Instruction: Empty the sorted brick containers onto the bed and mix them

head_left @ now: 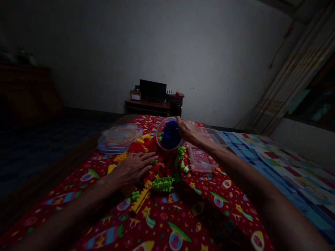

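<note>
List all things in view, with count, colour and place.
Cloth: one, red patterned, centre
Loose pieces: many, red, yellow, green, on cloth
Round tub: one, clear, centre, tilted
Blue pieces: several, blue, in tub
Lids: several, mostly clear, left of pieces
Boxes: at least two, clear, right of pieces
Bedding: uncounted, multicoloured, right
Screen: one, black, back
Desk: one, brown, under screen
Carton: one, brown, left of screen
Unclear object: one, red, right of screen
Cabinet: one, brown, far left
Curtain: one, pale patterned, right
Wall: one, greyish, back
Left hand: one, bare, over loose pieces
Right hand: one, bare, gripping tub
</note>
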Tool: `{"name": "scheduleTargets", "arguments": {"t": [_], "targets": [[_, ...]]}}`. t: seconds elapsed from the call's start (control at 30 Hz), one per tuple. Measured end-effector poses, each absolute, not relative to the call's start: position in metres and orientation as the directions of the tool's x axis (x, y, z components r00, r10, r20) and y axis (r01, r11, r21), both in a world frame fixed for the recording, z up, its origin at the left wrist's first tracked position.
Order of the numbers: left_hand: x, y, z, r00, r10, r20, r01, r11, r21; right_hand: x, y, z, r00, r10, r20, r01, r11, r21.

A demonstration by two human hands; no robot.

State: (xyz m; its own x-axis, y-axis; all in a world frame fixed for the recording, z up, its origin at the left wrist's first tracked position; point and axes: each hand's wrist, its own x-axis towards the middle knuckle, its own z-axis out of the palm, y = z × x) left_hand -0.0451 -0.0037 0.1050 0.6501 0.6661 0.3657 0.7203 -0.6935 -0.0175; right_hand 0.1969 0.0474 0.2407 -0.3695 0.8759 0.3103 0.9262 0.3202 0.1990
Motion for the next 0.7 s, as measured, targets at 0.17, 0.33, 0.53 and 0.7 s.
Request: {"name": "scheduleTargets", "arguments": {"t": [0.17, 0.33, 0.53, 0.7], "targets": [[-0.05, 0.009, 0.106, 0.582, 0.643, 0.498, 0.702, -0.706, 0.092, 0.168, 0.044, 0.231, -0.507, 0.821, 0.262, 0.841, 0.405, 0.359], [-0.037, 0.022, 0.116, 0.518, 0.608, 0.602, 0.699, -0.707, 0.112, 0.145, 0.05, 0.214, -0.57, 0.736, 0.366, 0.81, 0.425, 0.404], [-0.008, 0.037, 0.123, 0.512, 0.6, 0.615, 0.724, -0.687, 0.067, 0.135, 0.056, 0.203, -0.627, 0.695, 0.352, 0.776, 0.518, 0.361], [0.004, 0.057, 0.117, 0.491, 0.592, 0.639, 0.738, -0.672, 0.056, 0.136, 0.047, 0.202, -0.678, 0.669, 0.304, 0.734, 0.589, 0.339]]}}
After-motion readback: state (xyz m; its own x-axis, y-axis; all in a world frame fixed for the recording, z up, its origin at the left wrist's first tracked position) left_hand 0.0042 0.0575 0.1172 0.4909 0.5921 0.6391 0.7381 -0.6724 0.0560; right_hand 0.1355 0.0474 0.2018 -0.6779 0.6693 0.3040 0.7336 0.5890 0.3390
